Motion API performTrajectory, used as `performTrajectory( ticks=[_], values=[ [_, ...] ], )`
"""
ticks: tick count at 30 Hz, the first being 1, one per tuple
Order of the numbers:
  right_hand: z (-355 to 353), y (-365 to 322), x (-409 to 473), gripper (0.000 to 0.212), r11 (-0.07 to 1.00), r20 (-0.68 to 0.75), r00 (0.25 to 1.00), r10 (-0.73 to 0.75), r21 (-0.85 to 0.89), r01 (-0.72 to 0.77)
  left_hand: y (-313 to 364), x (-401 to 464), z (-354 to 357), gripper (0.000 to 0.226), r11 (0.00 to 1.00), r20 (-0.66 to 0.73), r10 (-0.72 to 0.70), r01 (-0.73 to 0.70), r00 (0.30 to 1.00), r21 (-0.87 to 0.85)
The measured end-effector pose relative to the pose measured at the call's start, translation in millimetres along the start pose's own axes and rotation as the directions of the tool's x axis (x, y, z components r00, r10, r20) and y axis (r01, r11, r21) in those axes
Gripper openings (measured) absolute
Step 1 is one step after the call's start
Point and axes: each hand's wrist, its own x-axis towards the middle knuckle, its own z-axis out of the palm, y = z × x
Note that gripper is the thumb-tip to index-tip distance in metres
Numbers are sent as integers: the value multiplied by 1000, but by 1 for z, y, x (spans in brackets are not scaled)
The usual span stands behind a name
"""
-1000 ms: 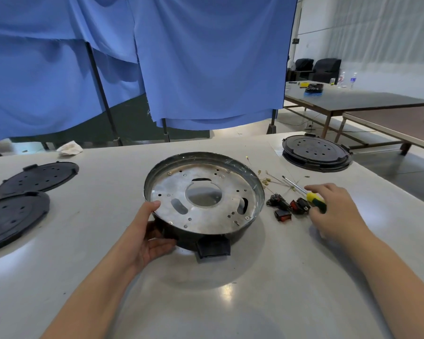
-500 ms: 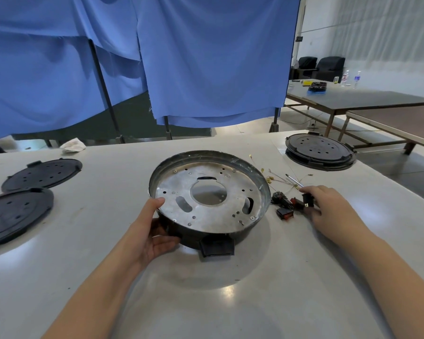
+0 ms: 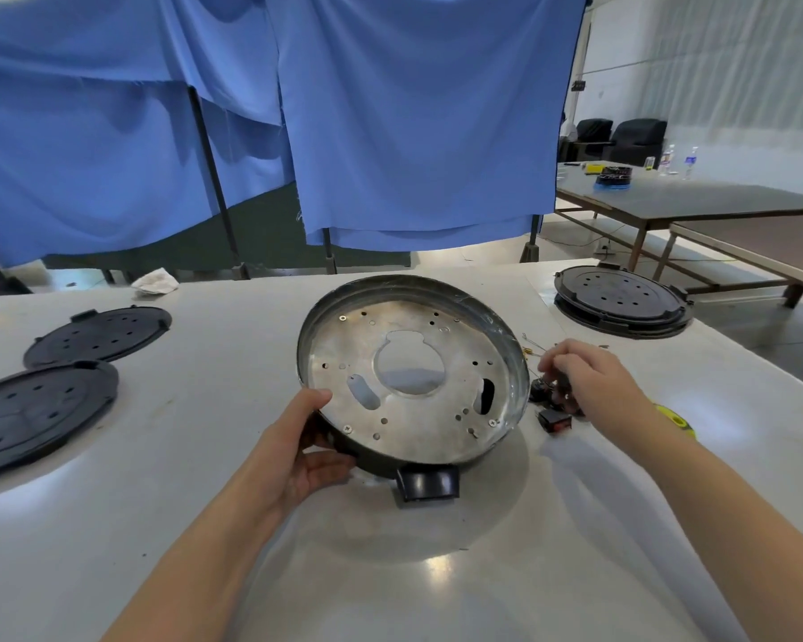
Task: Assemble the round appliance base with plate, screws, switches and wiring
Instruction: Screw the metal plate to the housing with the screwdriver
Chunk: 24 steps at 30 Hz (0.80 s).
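- R hand (image 3: 589, 377) fingers (image 3: 550, 363) curled down over the switches (image 3: 555, 419), just R of the base (image 3: 413, 373); can't tell if pinching one.
- L hand (image 3: 297, 447) grips base's near-L rim, thumb on top; base tilted.
- Plate (image 3: 409, 410) sits inside base, screws in.
- R hand nearer the switches; base lies to its L.
- Grey worktop (image 3: 205, 502); black lids (image 3: 42, 410) far L, blue curtains (image 3: 390, 108) behind.

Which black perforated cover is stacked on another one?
The cover at far right, beyond the right hand: it sits on a second disc. The two left covers lie singly.
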Motion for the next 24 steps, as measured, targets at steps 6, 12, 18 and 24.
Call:
performTrajectory(
  ticks=[6, 12, 18, 24],
  values=[
    [22, -5, 8, 24, 978, 45, 984, 172, -126, -165, 1, 0, 0, 32, 999, 16, 38, -38, 999, -10],
    [31, -6, 11, 13, 982, 25, 982, 185, -55, -183, 3, 1, -3, 38, 1000, 6, 15, -15, 1000, -7],
    [38, 1, 4, 26, 994, -112, 988, 105, 55, -99, 1, 3, -6, 50, 999, 11, 22, -23, 1000, 25],
    [40, 7, -1, 16, 986, -136, 985, 108, 140, -89, 1, 4, -5, 64, 998, 13, 30, -30, 999, 47]
  ],
)
